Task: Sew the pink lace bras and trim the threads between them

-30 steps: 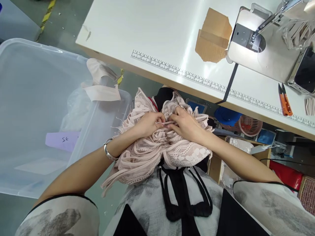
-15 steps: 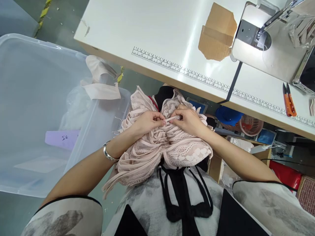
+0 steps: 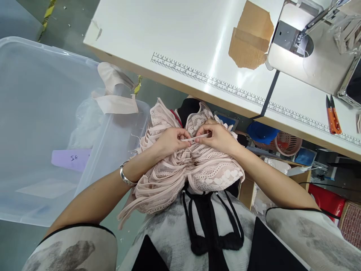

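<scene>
A thick stack of pale pink lace bras (image 3: 214, 177) lies across my lap, their cups nested and edges overlapping. Over its middle, my left hand (image 3: 173, 142) pinches a narrow pale pink strip (image 3: 194, 138) between thumb and fingers. My right hand (image 3: 216, 137) grips the same strip a short way to the right, thumb and forefinger pressed together. The strip runs nearly level between the two pinches; whether it is joined to a bra beneath, I cannot tell. Loose straps and threads hang at the stack's left side.
A clear plastic bin (image 3: 50, 49) stands at left, with pale fabric pieces (image 3: 115, 103) over its rim and a purple card (image 3: 72, 159) inside. Ahead is a white table (image 3: 175, 30) with a printed ruler, torn cardboard (image 3: 251, 37), a sewing machine (image 3: 293, 35) and orange snips (image 3: 333, 116).
My fingertips have drawn slightly apart, so more of the strip shows between them. The bra stack stays in place on my lap.
</scene>
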A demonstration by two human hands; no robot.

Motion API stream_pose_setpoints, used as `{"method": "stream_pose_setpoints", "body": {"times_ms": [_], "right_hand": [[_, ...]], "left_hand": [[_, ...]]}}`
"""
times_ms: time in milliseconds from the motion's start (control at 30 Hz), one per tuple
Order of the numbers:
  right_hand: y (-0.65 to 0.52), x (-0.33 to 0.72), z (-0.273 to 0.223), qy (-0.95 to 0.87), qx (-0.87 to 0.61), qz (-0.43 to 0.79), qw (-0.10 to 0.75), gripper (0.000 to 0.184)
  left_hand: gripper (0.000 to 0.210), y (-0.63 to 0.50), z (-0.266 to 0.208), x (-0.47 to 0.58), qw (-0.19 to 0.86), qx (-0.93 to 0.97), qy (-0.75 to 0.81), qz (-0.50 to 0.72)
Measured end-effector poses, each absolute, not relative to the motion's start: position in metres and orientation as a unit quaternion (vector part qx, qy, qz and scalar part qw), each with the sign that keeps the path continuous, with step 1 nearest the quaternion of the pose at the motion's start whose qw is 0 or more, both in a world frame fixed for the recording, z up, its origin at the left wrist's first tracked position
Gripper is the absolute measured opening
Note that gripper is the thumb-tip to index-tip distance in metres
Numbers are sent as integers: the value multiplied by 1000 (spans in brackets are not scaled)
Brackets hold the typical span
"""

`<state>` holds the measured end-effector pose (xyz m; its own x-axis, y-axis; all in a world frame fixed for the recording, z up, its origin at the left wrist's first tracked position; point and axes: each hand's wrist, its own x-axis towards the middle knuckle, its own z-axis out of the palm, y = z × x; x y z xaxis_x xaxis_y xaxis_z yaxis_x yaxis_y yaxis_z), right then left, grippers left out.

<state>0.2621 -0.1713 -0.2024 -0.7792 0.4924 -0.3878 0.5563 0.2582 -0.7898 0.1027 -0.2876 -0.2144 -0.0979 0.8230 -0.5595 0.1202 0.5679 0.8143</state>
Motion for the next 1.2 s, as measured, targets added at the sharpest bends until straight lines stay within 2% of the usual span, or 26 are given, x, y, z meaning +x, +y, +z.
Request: {"method": "stream_pose_setpoints", "body": {"times_ms": [233, 433, 633, 1200], "right_hand": [[-166, 260, -206, 719, 329, -610, 47, 28], [-166, 258, -203, 749, 303, -586, 67, 34], [-165, 258, -200, 739, 300, -597, 89, 28], [-167, 262, -209, 617, 391, -681, 43, 33]], "left_hand": [[18, -287, -216, 104, 577, 350, 667, 315], [19, -287, -213, 103, 577, 351, 670, 307], [18, -287, -212, 103, 579, 350, 675, 295], [19, -287, -212, 103, 574, 359, 678, 285]]}}
